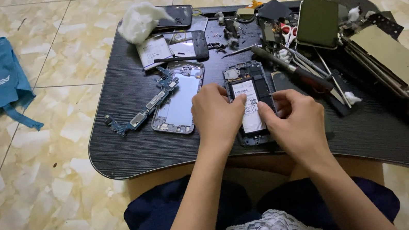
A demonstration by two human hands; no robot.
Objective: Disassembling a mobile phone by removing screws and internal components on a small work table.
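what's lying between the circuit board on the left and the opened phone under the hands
In the head view, a bare phone frame lies between the circuit board and the opened phone.
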